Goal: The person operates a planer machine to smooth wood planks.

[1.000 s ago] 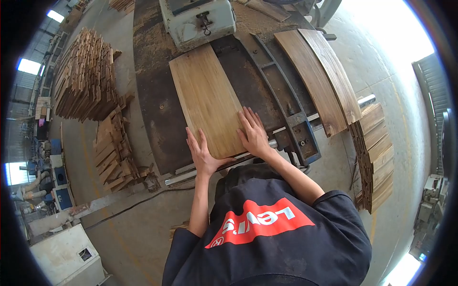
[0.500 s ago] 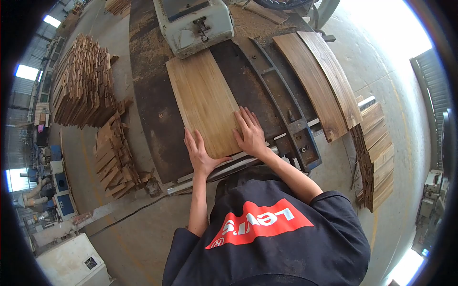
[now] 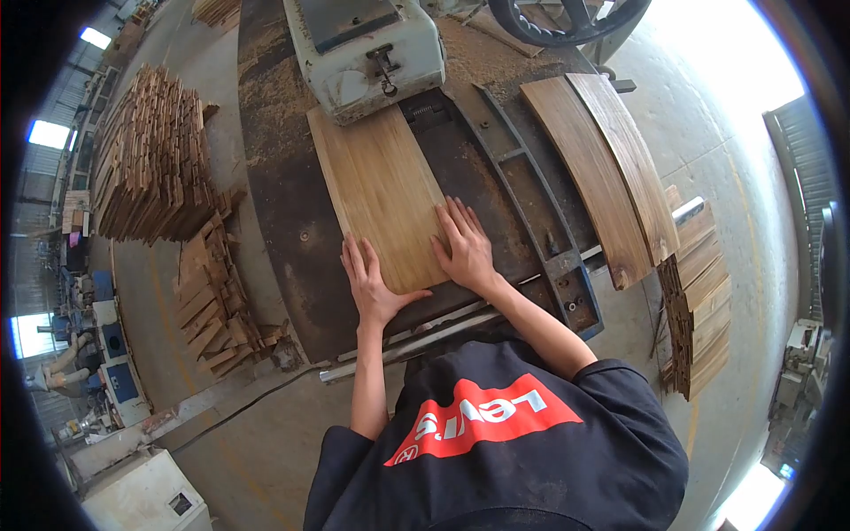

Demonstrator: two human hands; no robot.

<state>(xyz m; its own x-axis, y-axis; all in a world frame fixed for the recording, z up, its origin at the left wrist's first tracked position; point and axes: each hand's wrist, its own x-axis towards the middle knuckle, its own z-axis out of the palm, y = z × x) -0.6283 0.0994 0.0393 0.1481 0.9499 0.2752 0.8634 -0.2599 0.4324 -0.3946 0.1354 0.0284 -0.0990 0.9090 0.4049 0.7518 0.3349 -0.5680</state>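
Note:
A light wooden board (image 3: 382, 190) lies flat on the dark machine table (image 3: 297, 305), its far end beneath the pale machine housing (image 3: 376, 66). At the board's near left corner rests my left hand (image 3: 373, 288), fingers spread along the left edge and thumb across the near end. My right hand (image 3: 465, 248) lies on the board's right edge with its fingers apart. Both hands touch the board, and neither is closed round it.
Right of a metal guide rail (image 3: 522, 181) lie two brown boards (image 3: 589, 164). Tall wood stacks stand on the floor at left (image 3: 155, 159) and right (image 3: 699, 310). A black handwheel (image 3: 575, 22) is at the top. Sawdust covers the table's far part.
The board reaches further under the housing relative to the table. The housing, rail and brown boards appear shifted in view, while my hands keep about the same place on the board.

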